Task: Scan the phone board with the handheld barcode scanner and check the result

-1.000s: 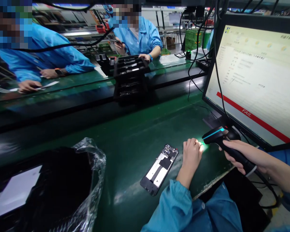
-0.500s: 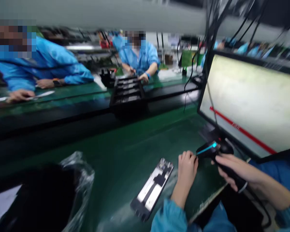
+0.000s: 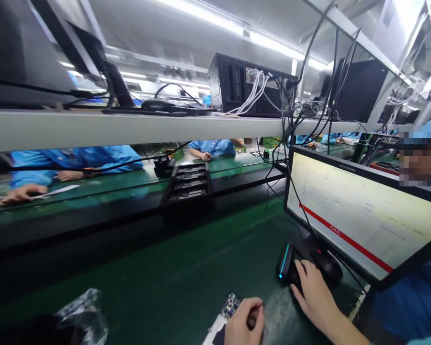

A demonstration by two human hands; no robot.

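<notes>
My right hand [image 3: 314,297] grips a black barcode scanner [image 3: 286,262] with a blue light strip, its head down near the green mat beside the monitor's base. At the bottom edge my left hand [image 3: 244,324] is curled in a loose fist, resting next to the top end of an opened phone frame [image 3: 226,310], of which only the camera end shows. Whether the left hand pinches something small is hidden.
A monitor [image 3: 362,211] at right shows a red FAIL bar. A black tray stack [image 3: 188,184] sits across the belt, where other people's hands rest. A plastic-wrapped black bundle [image 3: 81,318] lies bottom left. An overhead shelf [image 3: 136,127] carries a computer and cables.
The view has tilted upward, so the hands and phone frame dropped to the bottom edge. The scanner's green beam is off and its head has lowered towards the mat.
</notes>
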